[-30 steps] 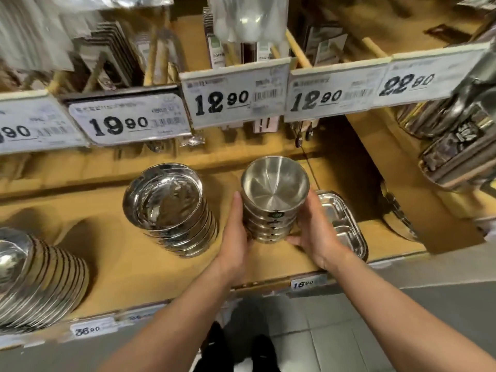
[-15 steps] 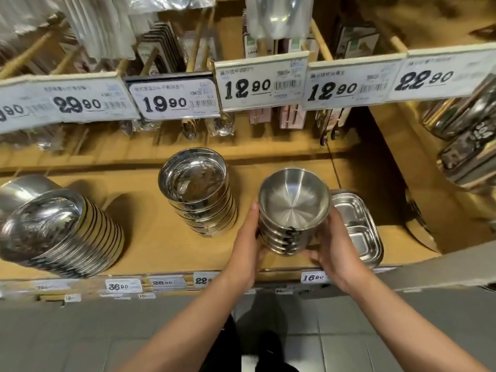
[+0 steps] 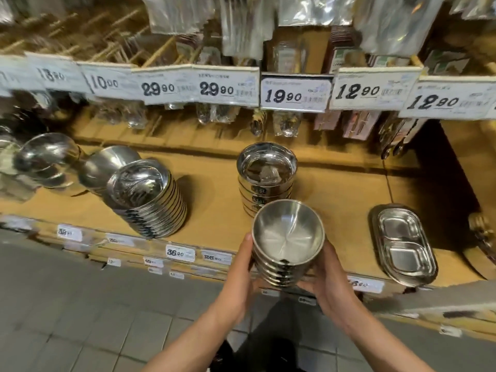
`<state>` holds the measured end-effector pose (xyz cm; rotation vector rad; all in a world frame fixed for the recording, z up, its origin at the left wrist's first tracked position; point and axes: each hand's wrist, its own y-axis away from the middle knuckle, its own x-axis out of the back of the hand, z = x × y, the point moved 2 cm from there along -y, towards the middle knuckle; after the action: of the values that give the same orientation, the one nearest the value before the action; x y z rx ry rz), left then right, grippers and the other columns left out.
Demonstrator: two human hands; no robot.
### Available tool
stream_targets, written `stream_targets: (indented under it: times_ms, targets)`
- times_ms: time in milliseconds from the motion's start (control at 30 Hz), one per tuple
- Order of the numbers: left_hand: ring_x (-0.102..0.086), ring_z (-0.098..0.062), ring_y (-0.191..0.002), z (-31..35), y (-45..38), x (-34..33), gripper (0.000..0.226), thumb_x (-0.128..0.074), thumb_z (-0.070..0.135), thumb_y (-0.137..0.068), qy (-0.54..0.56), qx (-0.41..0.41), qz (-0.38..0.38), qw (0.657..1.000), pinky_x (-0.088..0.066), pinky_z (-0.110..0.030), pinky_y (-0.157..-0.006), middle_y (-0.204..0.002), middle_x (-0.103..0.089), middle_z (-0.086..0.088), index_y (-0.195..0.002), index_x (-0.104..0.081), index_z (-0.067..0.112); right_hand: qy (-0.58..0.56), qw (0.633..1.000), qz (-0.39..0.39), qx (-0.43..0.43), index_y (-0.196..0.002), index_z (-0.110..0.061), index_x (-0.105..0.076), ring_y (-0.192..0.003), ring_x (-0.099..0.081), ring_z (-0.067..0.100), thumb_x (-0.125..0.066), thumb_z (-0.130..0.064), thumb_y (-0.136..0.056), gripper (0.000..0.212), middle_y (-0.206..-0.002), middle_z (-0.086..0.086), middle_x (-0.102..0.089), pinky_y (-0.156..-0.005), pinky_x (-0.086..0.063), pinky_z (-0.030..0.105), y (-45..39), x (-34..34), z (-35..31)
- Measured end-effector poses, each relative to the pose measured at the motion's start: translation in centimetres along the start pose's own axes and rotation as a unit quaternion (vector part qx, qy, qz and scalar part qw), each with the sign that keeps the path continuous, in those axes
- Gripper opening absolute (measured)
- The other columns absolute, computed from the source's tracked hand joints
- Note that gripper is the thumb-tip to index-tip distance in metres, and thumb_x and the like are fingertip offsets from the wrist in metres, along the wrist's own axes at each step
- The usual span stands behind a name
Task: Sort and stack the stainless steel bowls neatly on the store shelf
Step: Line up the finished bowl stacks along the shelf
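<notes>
We hold a small stack of matte steel bowls (image 3: pixel 288 244) between both hands at the front edge of the shelf (image 3: pixel 214 218), nested one inside the other, the top bowl open to us and holding nothing. Our left hand (image 3: pixel 239 280) lies against the stack's left side with fingers laid up along the rims, and our right hand (image 3: pixel 328 283) cups the right side and underside, fingers curled round the lowest bowls; the two hands are apart, with the stack clamped between them. Just behind it, on the shelf board, stands a second stack of shinier bowls (image 3: pixel 267 181), upright, its top bowl showing only reflections. To the left a taller stack of wide bowls (image 3: pixel 150 197) leans over toward the front, and beyond it more bowls (image 3: pixel 48 159) lie tilted, blurred at the frame's edge. To the right, near the shelf's front, rests a pile of divided steel trays (image 3: pixel 404 244), the top one showing two shallow compartments, both bare. Price tags (image 3: pixel 295 96) hang in a row above the shelf, with packaged goods behind them too blurred to name.
</notes>
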<state>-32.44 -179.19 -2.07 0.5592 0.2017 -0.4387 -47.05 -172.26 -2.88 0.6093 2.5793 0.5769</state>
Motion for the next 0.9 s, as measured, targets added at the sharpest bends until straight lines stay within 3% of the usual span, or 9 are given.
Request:
stream_targets:
  times_ms: [100, 233, 367, 433, 533, 700, 900]
  targets:
    - [-0.061, 0.000, -0.121, 0.9, 0.8, 3.3, 0.043, -0.036, 0.063, -0.100, 0.012, 0.000, 0.014, 1.000, -0.059, -0.029, -0.089, -0.130, -0.067, 0.018, -0.127, -0.065, 0.047, 0.005, 1.000, -0.026, -0.012, -0.128, -0.053, -0.057, -0.133, -0.051, 0.010, -0.041, -0.071, -0.089, 0.046, -0.146, -0.016, -0.054, -0.109, -0.044, 0.061, -0.2, -3.5, 0.8]
    - [-0.062, -0.002, -0.120, 2.6, 0.9, 7.6, 0.047, -0.036, 0.066, -0.098, 0.013, -0.014, 0.031, 0.999, -0.059, -0.029, -0.085, -0.131, -0.068, 0.015, -0.129, -0.064, 0.044, 0.009, 0.999, -0.039, -0.016, -0.138, -0.048, -0.052, -0.136, -0.048, 0.011, -0.039, -0.066, -0.092, 0.051, -0.149, -0.014, -0.052, -0.109, -0.045, 0.060, -1.1, -8.1, 1.4]
    - [-0.062, -0.002, -0.120, 4.3, -0.7, 10.9, 0.043, -0.035, 0.063, -0.101, 0.000, -0.026, 0.034, 0.999, -0.059, -0.028, -0.081, -0.130, -0.068, 0.016, -0.129, -0.063, 0.047, 0.017, 0.998, -0.053, -0.008, -0.127, -0.058, -0.057, -0.134, -0.048, 0.007, -0.040, -0.072, -0.088, 0.045, -0.138, -0.025, -0.056, -0.108, -0.045, 0.060, -3.1, -12.2, 1.1]
    - [-0.063, -0.004, -0.119, 4.9, -2.0, 12.1, 0.043, -0.035, 0.065, -0.100, -0.006, -0.022, 0.031, 0.999, -0.057, -0.031, -0.086, -0.128, -0.069, 0.015, -0.127, -0.064, 0.048, 0.020, 0.998, -0.052, 0.000, -0.125, -0.062, -0.058, -0.132, -0.049, 0.005, -0.040, -0.072, -0.090, 0.040, -0.136, -0.027, -0.059, -0.106, -0.047, 0.060, -4.4, -13.3, 1.1]
    - [-0.062, -0.011, -0.121, 5.3, -4.0, 13.4, 0.055, -0.039, 0.072, -0.093, -0.003, -0.011, 0.032, 0.999, -0.054, -0.039, -0.096, -0.128, -0.070, 0.011, -0.132, -0.063, 0.041, 0.028, 0.999, -0.034, 0.005, -0.132, -0.058, -0.054, -0.134, -0.048, 0.011, -0.040, -0.073, -0.093, 0.045, -0.145, -0.016, -0.055, -0.102, -0.050, 0.059, -6.4, -13.9, 1.6]
    - [-0.068, -0.011, -0.113, 5.5, -5.9, 14.4, 0.060, -0.042, 0.077, -0.086, -0.011, -0.007, 0.010, 1.000, -0.053, -0.037, -0.094, -0.121, -0.073, 0.012, -0.127, -0.066, 0.041, 0.046, 0.998, -0.037, 0.038, -0.129, -0.065, -0.052, -0.122, -0.055, -0.001, -0.034, -0.075, -0.096, 0.039, -0.132, -0.031, -0.060, -0.090, -0.059, 0.052, -8.1, -14.3, 2.2]
    - [-0.065, -0.009, -0.119, 5.9, -6.9, 14.3, 0.064, -0.046, 0.078, -0.082, 0.011, -0.002, -0.024, 1.000, -0.043, -0.046, -0.114, -0.124, -0.072, 0.015, -0.130, -0.062, 0.038, 0.053, 0.996, -0.023, 0.074, -0.132, -0.065, -0.049, -0.123, -0.051, -0.010, -0.031, -0.062, -0.104, 0.033, -0.126, -0.040, -0.058, -0.093, -0.057, 0.057, -8.7, -14.4, 2.5]
